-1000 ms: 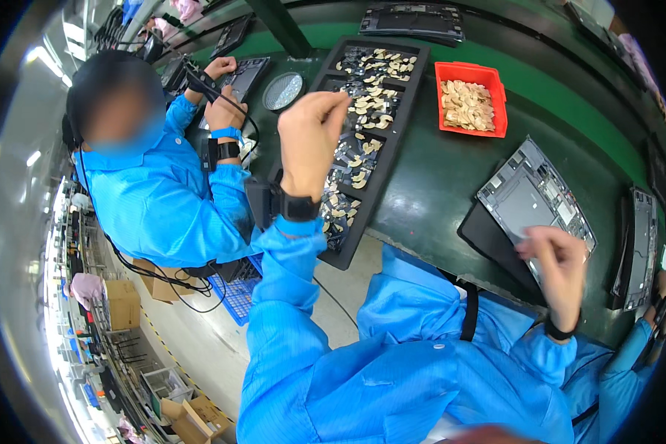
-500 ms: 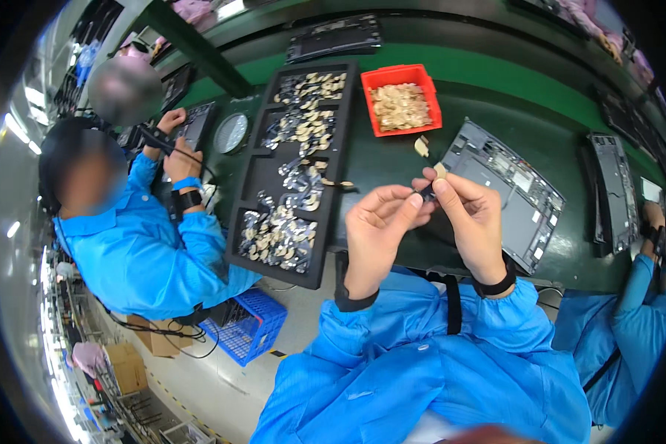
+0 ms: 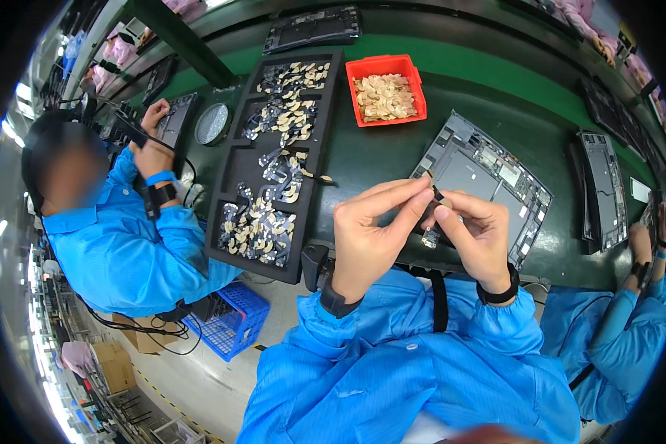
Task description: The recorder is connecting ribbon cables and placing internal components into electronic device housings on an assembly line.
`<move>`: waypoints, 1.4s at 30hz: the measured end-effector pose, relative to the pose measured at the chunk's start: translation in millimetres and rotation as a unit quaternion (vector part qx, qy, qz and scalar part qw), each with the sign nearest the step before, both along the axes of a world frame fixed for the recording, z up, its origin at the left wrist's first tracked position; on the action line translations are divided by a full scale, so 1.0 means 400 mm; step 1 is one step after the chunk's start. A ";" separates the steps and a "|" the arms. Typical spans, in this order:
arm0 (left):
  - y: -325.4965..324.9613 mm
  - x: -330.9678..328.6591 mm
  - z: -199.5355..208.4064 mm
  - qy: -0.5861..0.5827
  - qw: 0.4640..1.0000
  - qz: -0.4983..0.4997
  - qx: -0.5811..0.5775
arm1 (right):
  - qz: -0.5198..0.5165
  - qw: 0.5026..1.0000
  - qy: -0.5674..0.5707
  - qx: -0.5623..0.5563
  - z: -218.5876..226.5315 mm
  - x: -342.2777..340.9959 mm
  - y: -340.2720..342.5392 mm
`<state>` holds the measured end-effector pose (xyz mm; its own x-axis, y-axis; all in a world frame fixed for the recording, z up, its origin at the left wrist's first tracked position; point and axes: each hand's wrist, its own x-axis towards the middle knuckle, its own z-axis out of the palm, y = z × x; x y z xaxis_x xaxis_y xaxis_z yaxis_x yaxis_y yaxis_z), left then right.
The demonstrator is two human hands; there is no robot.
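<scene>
Above the near edge of the bench, both hands meet at a small dark flex cable [image 3: 431, 237] with a silvery connector end hanging below the fingers. My left hand [image 3: 381, 226] pinches its upper end between thumb and index finger. My right hand [image 3: 477, 233] grips its middle with thumb and curled fingers, hiding part of it. Left of them lies a black compartment tray [image 3: 308, 189] with several heaps of similar dark flex parts bearing tan pieces. Beyond my hands, a red bin [image 3: 414, 122] holds loose tan pieces. An opened grey device housing [image 3: 451, 174] lies just behind my right hand.
Further housings [image 3: 607, 189] stand stacked at the right, and others [image 3: 312, 29] lie at the back. A round dish [image 3: 213, 124] sits left of the tray. One co-worker [image 3: 118, 229] works at the left, another [image 3: 607, 348] at the right. A blue crate [image 3: 233, 318] is on the floor.
The tan piece at my right fingertips is no longer visible there, nor is the one seen just below the red bin. My fingers have turned the flex cable, and its connector end now hangs down.
</scene>
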<state>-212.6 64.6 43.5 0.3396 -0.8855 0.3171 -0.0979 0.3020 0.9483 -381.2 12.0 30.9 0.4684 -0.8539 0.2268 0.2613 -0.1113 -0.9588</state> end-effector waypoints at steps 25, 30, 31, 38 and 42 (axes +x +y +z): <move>-0.260 0.043 0.002 -0.285 0.937 0.150 -0.138 | -0.115 0.970 0.216 -0.004 -0.009 -0.033 -0.150; -0.178 -0.007 -0.034 -0.386 0.908 0.030 -0.158 | -0.058 0.967 0.248 -0.023 0.025 -0.053 -0.140; -0.180 -0.009 -0.035 -0.386 0.908 0.030 -0.157 | -0.058 0.967 0.247 -0.022 0.038 -0.061 -0.137; -0.179 0.017 -0.028 -0.436 0.876 -0.045 -0.202 | -0.010 0.936 0.316 -0.156 0.070 -0.074 -0.135; -0.186 0.023 -0.018 -0.458 0.859 -0.050 -0.223 | 0.022 0.943 0.308 -0.128 0.085 -0.074 -0.130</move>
<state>-203.3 -9.9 36.2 -0.3041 -0.6167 0.7261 -0.6932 0.6661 0.2754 -410.8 -40.1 64.7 0.6116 -0.7853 0.0958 -0.3263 -0.3607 -0.8737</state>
